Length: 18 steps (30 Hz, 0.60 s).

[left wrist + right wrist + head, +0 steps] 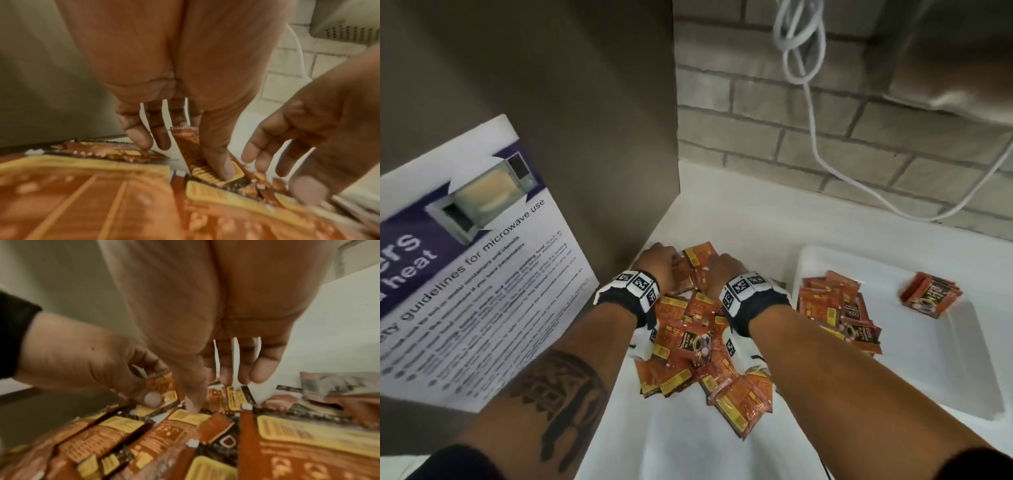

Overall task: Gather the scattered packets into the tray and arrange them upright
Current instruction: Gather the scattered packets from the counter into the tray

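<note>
Head view showed both hands at the far end of the packets [698,346] heaped on the white tabletop [681,442]. The left hand [659,262] pinched one packet [186,146]; the right hand [724,270] had a loose, spread grip on the heap. More packets lay in the tray [962,383] to the right.

"Guidelines for microwave use" and "heat" can be read on the poster [482,260]; "BLACK" is printed on a packet [690,339].

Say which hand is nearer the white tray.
Right. The right hand works the far end of the loose packets, nearer the white tray; the left hand is farther, beside the brown panel.
</note>
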Each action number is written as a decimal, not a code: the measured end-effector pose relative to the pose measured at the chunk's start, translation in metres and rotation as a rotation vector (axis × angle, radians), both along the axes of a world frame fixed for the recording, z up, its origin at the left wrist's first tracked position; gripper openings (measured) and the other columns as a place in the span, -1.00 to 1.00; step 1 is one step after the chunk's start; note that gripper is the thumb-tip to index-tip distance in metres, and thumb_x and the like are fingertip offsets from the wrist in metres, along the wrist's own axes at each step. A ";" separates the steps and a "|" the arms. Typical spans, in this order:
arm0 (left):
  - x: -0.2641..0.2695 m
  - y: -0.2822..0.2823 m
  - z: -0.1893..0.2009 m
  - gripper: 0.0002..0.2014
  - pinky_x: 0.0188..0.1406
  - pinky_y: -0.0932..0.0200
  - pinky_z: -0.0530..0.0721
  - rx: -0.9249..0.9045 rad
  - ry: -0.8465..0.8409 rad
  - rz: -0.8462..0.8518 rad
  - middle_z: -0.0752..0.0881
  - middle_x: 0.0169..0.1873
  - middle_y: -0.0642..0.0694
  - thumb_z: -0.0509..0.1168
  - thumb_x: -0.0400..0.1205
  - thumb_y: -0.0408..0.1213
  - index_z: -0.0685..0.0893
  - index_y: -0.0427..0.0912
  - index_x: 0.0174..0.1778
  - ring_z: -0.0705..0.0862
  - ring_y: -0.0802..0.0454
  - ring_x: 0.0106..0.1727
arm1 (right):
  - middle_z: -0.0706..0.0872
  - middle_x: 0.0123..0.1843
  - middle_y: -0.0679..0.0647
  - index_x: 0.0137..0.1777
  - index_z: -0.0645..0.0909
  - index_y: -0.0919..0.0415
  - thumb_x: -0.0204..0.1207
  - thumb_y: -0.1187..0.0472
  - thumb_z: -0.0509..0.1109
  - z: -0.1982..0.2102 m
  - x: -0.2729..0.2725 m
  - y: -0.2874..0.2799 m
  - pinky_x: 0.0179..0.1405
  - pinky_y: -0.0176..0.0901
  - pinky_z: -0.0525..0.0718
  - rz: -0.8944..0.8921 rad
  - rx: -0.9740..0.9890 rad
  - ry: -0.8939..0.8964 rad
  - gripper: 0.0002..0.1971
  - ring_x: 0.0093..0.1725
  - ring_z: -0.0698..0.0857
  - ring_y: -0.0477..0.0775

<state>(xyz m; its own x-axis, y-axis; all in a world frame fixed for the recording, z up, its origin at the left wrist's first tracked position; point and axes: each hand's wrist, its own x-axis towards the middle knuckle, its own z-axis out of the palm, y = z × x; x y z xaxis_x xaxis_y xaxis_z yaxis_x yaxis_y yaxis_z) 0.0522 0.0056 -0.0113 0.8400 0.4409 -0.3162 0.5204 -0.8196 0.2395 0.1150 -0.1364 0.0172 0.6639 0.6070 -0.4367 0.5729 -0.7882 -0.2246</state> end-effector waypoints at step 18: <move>-0.034 0.003 0.007 -0.82 0.00 0.03 0.74 -0.028 0.109 0.260 0.77 0.06 -0.24 0.35 0.68 -0.20 0.66 -0.26 -0.10 0.74 -0.18 -0.02 | 0.63 0.38 0.18 0.50 0.41 0.22 0.46 0.09 0.49 -0.036 0.028 0.022 0.38 0.23 0.59 -0.064 -0.137 -0.064 -0.37 0.36 0.62 0.31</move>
